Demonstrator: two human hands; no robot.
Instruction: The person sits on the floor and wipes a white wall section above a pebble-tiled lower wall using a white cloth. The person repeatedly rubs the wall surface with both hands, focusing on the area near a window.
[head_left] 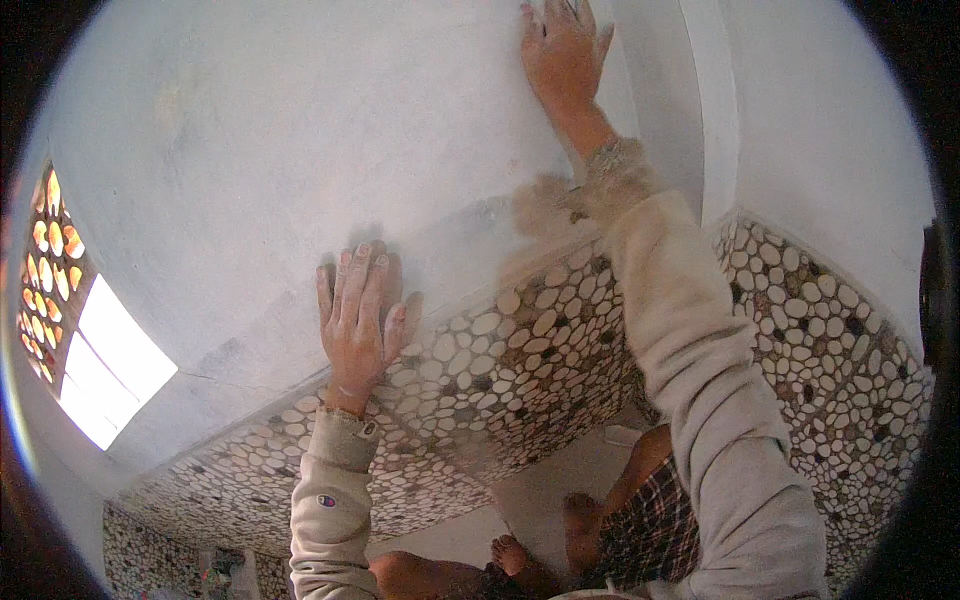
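My left hand [357, 312] lies flat on the pale plastered wall [300, 150], just above its pebble-patterned lower part. Its fingers are stretched out and look dusted with white. Higher up and to the right, my right hand [565, 62] rests against the same wall near a corner, fingers apart and thumb out to the side. The upper edge of the picture cuts off its fingertips. No object shows in either hand. A blurred brownish patch [545, 205] covers part of the view beside my right wrist; I cannot tell what it is.
Pebble-patterned cladding [540, 340] runs along the lower wall and round the corner at right. At far left are a bright window opening [115, 360] and a pierced screen [48, 280]. My bare feet and knees show on the floor [535, 500]. Small unclear items [220, 568] sit lower left.
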